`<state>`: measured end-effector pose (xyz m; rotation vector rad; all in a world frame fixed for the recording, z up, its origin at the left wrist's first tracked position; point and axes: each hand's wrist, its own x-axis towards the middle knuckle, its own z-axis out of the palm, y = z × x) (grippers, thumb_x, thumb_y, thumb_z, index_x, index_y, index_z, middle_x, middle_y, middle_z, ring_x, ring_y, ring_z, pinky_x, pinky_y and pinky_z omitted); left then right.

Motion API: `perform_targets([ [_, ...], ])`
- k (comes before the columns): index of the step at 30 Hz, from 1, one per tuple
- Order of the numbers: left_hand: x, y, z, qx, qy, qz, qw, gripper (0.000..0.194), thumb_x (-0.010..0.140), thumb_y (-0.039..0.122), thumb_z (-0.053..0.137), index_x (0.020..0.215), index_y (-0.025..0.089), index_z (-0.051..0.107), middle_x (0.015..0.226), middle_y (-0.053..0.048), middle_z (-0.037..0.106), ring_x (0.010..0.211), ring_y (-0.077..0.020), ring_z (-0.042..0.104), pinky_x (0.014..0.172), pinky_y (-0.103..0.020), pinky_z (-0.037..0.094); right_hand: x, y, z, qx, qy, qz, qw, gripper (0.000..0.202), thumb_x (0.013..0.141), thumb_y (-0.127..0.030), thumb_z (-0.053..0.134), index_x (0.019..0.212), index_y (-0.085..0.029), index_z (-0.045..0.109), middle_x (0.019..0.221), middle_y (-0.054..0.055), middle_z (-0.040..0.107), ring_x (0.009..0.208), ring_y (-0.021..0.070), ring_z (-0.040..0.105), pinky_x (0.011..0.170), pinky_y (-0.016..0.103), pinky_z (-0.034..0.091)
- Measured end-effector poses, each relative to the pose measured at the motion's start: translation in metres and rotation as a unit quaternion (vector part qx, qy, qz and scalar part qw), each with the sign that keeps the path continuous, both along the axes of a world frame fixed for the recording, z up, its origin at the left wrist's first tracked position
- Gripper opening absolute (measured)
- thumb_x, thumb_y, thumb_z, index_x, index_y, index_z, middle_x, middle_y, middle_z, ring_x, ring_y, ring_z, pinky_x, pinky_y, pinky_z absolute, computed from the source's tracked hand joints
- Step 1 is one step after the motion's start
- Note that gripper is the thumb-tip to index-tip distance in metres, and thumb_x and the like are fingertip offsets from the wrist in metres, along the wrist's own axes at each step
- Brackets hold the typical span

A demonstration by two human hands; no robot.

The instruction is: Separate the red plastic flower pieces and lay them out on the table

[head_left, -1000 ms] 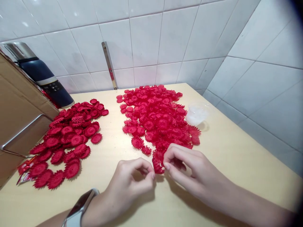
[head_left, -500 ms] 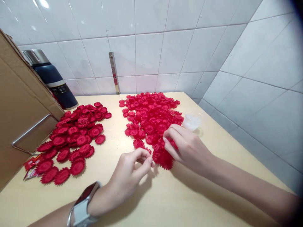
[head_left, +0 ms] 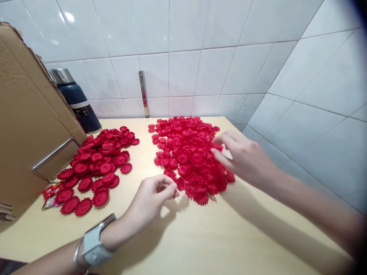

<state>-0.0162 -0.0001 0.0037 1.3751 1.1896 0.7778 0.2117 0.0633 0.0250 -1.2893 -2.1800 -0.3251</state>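
My left hand [head_left: 159,194] hovers at the near edge of a large pile of red, fringed round pieces [head_left: 197,156]. Its thumb and forefinger are pinched together, and whatever they hold, if anything, is too small to make out. Above the pile's right side is my right hand [head_left: 246,154], slightly blurred, its thumb and forefinger a little apart. Red shows between those fingertips; whether it lies behind them or touches them is unclear. A second heap of similar red pieces [head_left: 100,160] sits on the left of the table.
A cardboard box [head_left: 37,114] with a wire handle [head_left: 53,154] stands at the left, beside a dark blue flask [head_left: 78,103]. Small printed packets [head_left: 51,196] lie by the box. White tiled walls [head_left: 183,76] bound the table [head_left: 200,236] behind and at right.
My right hand has moved up and to the right from the near part of the pile, uncovering red pieces there. My left hand stays pinched, slightly farther left. The view has shifted a little.
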Motion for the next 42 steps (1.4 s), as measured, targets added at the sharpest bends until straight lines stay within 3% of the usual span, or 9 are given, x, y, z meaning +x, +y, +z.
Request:
perform_targets([
  [4,0.012,0.015,-0.007,-0.015,-0.047,-0.004,0.999,0.017,0.077,0.026,0.056,0.068,0.012,0.058,0.065,-0.001,0.058,0.061,-0.0118,0.054,0.060,-0.023,0.044,-0.017,-0.035,-0.009,-0.058,0.083,0.118,0.988,0.013,0.083,-0.013,0.044,0.080,-0.015,0.057,0.075,0.006,0.058,0.065,0.0158,0.054,0.060,0.028,0.042],
  [8,0.022,0.016,-0.011,-0.049,-0.093,-0.020,0.994,0.017,0.076,0.027,0.059,0.069,0.012,0.058,0.065,0.000,0.058,0.059,-0.0118,0.056,0.059,-0.025,0.046,-0.030,-0.053,-0.013,-0.191,0.184,0.142,0.954,0.014,0.082,-0.013,0.048,0.072,-0.016,0.058,0.069,0.003,0.058,0.059,0.0133,0.052,0.054,0.025,0.040],
  [11,0.024,0.013,-0.013,-0.086,-0.121,-0.029,0.988,0.017,0.075,0.027,0.060,0.069,0.012,0.058,0.065,-0.001,0.060,0.060,-0.0135,0.059,0.061,-0.027,0.047,-0.034,-0.054,-0.016,-0.347,0.266,0.143,0.888,0.012,0.080,-0.016,0.052,0.072,-0.016,0.060,0.068,0.003,0.060,0.060,0.0127,0.054,0.053,0.024,0.041],
  [14,0.025,0.011,-0.014,-0.110,-0.142,-0.029,0.983,0.018,0.075,0.028,0.061,0.067,0.012,0.059,0.066,-0.003,0.063,0.062,-0.0148,0.061,0.062,-0.028,0.048,-0.035,-0.052,-0.023,-0.485,0.346,0.144,0.790,0.014,0.081,-0.025,0.053,0.073,-0.015,0.059,0.066,0.003,0.060,0.056,0.0118,0.054,0.048,0.022,0.040],
  [17,0.024,0.010,-0.017,-0.106,-0.157,-0.033,0.981,0.018,0.072,0.027,0.064,0.065,0.011,0.061,0.064,-0.004,0.064,0.061,-0.0156,0.062,0.063,-0.028,0.048,-0.034,-0.052,-0.031,-0.553,0.396,0.147,0.718,0.017,0.079,-0.030,0.056,0.074,-0.014,0.058,0.065,0.003,0.061,0.051,0.0102,0.051,0.042,0.020,0.035],
  [26,0.020,0.007,-0.018,-0.115,-0.180,-0.041,0.976,0.010,0.074,0.021,0.064,0.080,0.013,0.065,0.074,-0.006,0.068,0.069,-0.0159,0.063,0.069,-0.029,0.047,-0.033,-0.056,-0.038,-0.545,0.475,0.147,0.675,0.016,0.077,-0.031,0.060,0.070,-0.016,0.057,0.061,0.000,0.058,0.060,0.0133,0.055,0.051,0.023,0.040],
  [32,0.021,0.005,-0.018,-0.101,-0.156,-0.047,0.981,0.010,0.075,0.021,0.061,0.074,0.012,0.065,0.072,-0.006,0.067,0.069,-0.0146,0.061,0.067,-0.027,0.047,-0.034,-0.058,-0.038,-0.565,0.476,0.139,0.659,0.018,0.074,-0.032,0.063,0.071,-0.016,0.058,0.064,0.000,0.058,0.057,0.0106,0.051,0.048,0.021,0.036],
  [37,0.020,0.005,-0.016,-0.100,-0.132,-0.047,0.985,0.006,0.073,0.017,0.062,0.070,0.012,0.065,0.067,-0.003,0.067,0.065,-0.0130,0.060,0.062,-0.023,0.044,-0.036,-0.060,-0.038,-0.585,0.494,0.142,0.628,0.021,0.068,-0.032,0.069,0.068,-0.015,0.057,0.063,0.000,0.059,0.053,0.0089,0.048,0.046,0.020,0.034],
  [42,0.019,0.003,-0.015,-0.101,-0.117,-0.051,0.987,0.006,0.069,0.018,0.066,0.067,0.012,0.065,0.064,-0.002,0.065,0.062,-0.0128,0.059,0.060,-0.022,0.044,-0.037,-0.061,-0.037,-0.596,0.492,0.139,0.620,0.021,0.066,-0.030,0.071,0.067,-0.015,0.056,0.062,-0.001,0.060,0.052,0.0090,0.049,0.047,0.020,0.035],
])
